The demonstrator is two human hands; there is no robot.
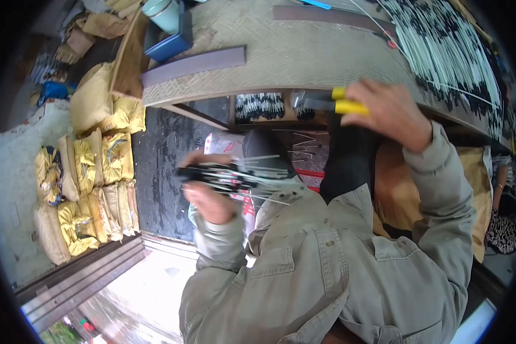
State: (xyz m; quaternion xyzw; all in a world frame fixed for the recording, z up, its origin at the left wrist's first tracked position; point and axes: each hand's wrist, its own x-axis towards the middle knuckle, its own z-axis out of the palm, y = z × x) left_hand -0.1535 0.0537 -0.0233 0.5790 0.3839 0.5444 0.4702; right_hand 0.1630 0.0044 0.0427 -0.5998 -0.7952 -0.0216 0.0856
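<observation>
Gathered loosely into a sheaf of thin, straight sticks, a bundle of pale rods with black ends (235, 176) lies in front of the person's body, just over the lap, its pale tips fanning out toward the right. The left hand (210, 202) is clamped around the black end of it, fingers on one side and the rest of the hand on the other, blurred by motion. Up near the table edge, the right hand (389, 109) has its fingers closed around the smooth, bright yellow grips of a yellow-handled tool (351, 108), whose grey head points left; its exact kind is too blurred to tell. Beneath both arms spreads a khaki button-front shirt (327, 269) of creased cloth with flapped pockets, above dark trousers (350, 155).

Beyond the knees stands a table (229, 34) with a scuffed, grey-brown top. On its right side lies a dense heap of similar slender rods (441, 51), whitish with black ends. At its left are a flat, purplish strip (195, 64) and a box-shaped blue plastic bin (169, 43) with a rounded pale green cup (162, 15). Farther left, wrinkled yellow and tan sacks (86, 223) sit packed in rows.
</observation>
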